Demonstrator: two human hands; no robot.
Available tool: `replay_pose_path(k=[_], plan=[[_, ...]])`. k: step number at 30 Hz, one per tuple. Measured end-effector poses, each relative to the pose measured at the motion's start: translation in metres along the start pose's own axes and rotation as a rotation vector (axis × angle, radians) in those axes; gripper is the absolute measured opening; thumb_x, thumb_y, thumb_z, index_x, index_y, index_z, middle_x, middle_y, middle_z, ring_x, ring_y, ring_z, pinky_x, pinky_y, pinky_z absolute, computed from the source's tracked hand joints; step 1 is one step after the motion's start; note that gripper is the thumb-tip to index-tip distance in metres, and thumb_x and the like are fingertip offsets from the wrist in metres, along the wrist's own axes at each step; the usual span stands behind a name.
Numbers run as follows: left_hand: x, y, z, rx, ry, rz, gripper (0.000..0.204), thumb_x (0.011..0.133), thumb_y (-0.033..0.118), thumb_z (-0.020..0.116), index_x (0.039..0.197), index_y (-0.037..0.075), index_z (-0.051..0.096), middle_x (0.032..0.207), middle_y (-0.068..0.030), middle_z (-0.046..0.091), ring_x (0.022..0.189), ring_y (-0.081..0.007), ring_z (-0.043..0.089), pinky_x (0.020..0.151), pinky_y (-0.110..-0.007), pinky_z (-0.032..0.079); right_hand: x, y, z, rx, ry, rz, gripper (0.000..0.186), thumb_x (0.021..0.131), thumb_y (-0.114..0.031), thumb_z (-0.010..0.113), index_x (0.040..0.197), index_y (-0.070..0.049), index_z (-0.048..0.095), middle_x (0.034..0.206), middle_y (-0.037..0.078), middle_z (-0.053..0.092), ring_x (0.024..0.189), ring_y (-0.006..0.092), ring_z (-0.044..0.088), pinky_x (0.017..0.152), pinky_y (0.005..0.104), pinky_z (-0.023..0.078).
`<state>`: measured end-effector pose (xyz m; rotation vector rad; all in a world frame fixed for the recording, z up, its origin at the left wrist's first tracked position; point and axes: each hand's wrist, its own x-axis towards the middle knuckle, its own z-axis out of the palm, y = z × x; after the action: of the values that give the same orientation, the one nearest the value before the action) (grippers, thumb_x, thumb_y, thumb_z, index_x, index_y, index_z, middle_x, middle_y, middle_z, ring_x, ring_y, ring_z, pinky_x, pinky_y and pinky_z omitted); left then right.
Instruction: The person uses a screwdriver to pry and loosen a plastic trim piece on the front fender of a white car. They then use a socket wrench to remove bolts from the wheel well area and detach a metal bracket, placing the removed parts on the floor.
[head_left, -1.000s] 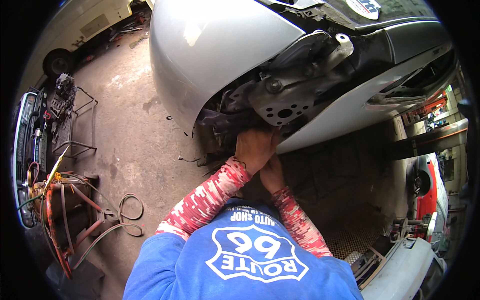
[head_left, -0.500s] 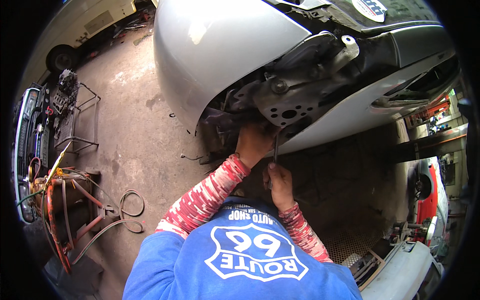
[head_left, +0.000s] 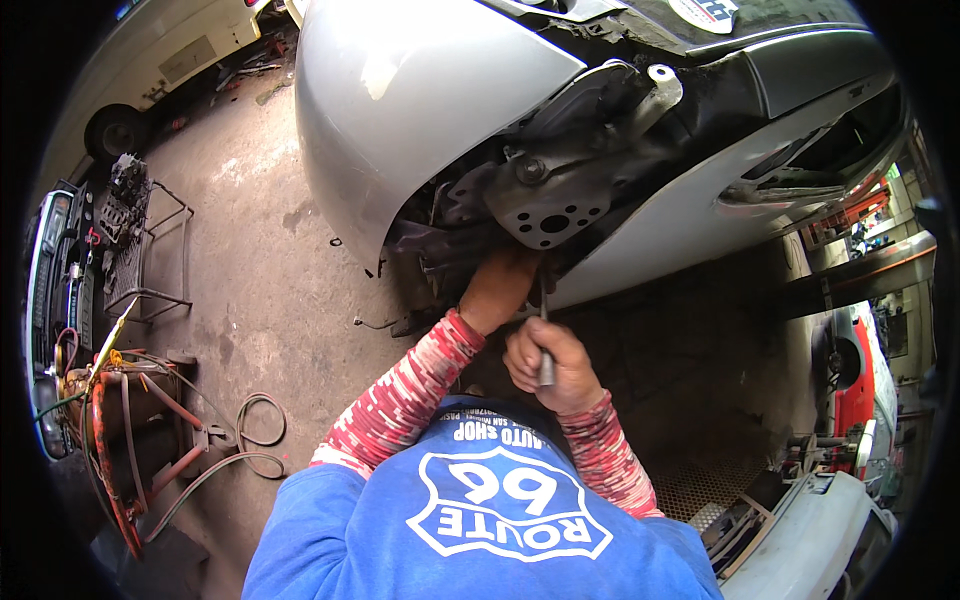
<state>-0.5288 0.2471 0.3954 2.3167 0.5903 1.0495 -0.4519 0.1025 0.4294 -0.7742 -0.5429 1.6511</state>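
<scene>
Grey tool (head_left: 546,372) sits within your right hand (head_left: 568,365), fingers curled around it; its long axis runs forward toward the holed plate (head_left: 525,203). Your left hand (head_left: 497,290) lies just left of it; fingertips hidden, grip undeterminable.

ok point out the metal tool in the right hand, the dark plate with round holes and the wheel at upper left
Metal tool (head_left: 546,370): head view, its lower end
Dark plate (head_left: 545,201): head view, bare metal near its middle
Wheel (head_left: 117,132): head view, its hub
</scene>
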Motion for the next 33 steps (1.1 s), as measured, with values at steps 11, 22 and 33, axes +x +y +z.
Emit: replay_pose_path(k=[11, 22, 33], plan=[[0.009, 0.004, 0.0, 0.092, 0.015, -0.245, 0.026, 0.09, 0.027, 0.063, 0.083, 0.004, 0.069, 0.071, -0.0156, 0.066, 0.067, -0.0358, 0.067, 0.06, -0.045, 0.054, 0.015, 0.032, -0.014, -0.385, 0.283, -0.195, 0.037, 0.101, -0.037, 0.048, 0.077, -0.009, 0.054, 0.07, 0.001, 0.05, 0.057, 0.0114, 0.045, 0.047, 0.0265, 0.033], [0.002, -0.008, 0.004, 0.181, 0.021, 0.115, 0.023, 0.08, 0.013, 0.062, 0.1, 0.003, 0.065, 0.086, -0.0167, 0.065, 0.081, -0.0342, 0.064, 0.073, -0.044, 0.052, 0.023, 0.037, -0.013, 0.805, -0.351, 0.003, 0.045, 0.103, -0.042, 0.044, 0.069, -0.013, 0.042, 0.068, 0.0, 0.036, 0.055, 0.0116, 0.033, 0.046, 0.0251, 0.031], [0.014, 0.017, -0.023, -0.666, -0.358, -0.551, 0.024, 0.096, 0.015, 0.046, 0.101, 0.002, 0.065, 0.086, -0.012, 0.067, 0.077, -0.0206, 0.065, 0.071, -0.033, 0.053, -0.001, -0.06, 0.061, 0.897, 0.009, 0.277, 0.039, 0.104, -0.036, 0.042, 0.073, -0.013, 0.045, 0.07, -0.001, 0.038, 0.056, 0.0108, 0.035, 0.045, 0.0243, 0.028]])
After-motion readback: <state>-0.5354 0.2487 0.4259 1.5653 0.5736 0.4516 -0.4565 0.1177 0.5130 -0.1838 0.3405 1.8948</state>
